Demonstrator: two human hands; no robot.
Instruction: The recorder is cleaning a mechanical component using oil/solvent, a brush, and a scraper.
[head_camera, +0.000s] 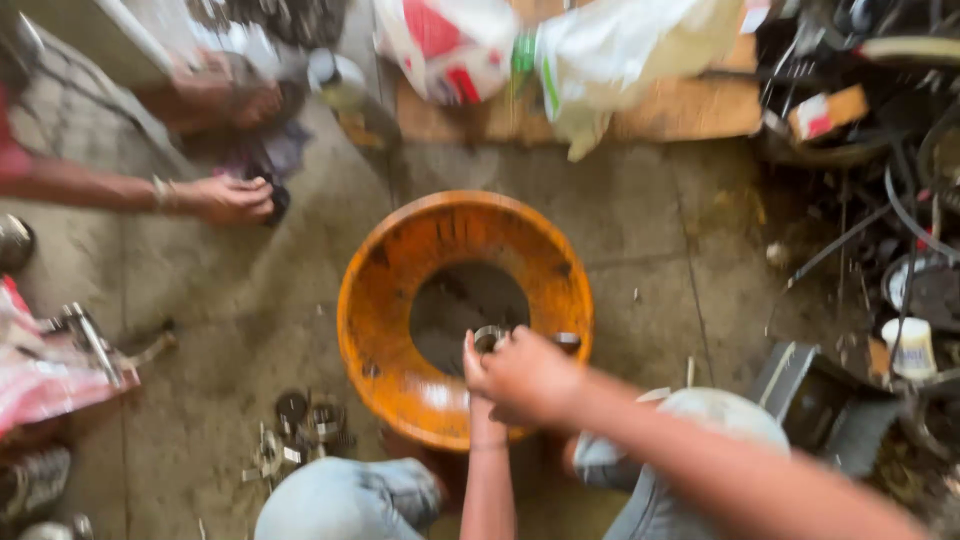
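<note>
Both my hands meet over the near rim of an orange basin (380, 290) that holds dark liquid. My right hand (528, 378) comes in from the lower right, its fingers closed around a small metal ring (490, 337). My left hand (472, 362) rises from below and is mostly hidden under the right hand, though its fingers also touch the ring. The picture is blurred. My knees in light jeans (345, 500) are on either side of the basin.
Another person's hands (230, 198) work on a dark part at the upper left. Several metal parts (300, 430) lie on the concrete floor at the lower left. Plastic bags (560, 50) on a wooden board are at the back. Scrap, cables, a white cup (910, 347) and a black crate (815, 400) are on the right.
</note>
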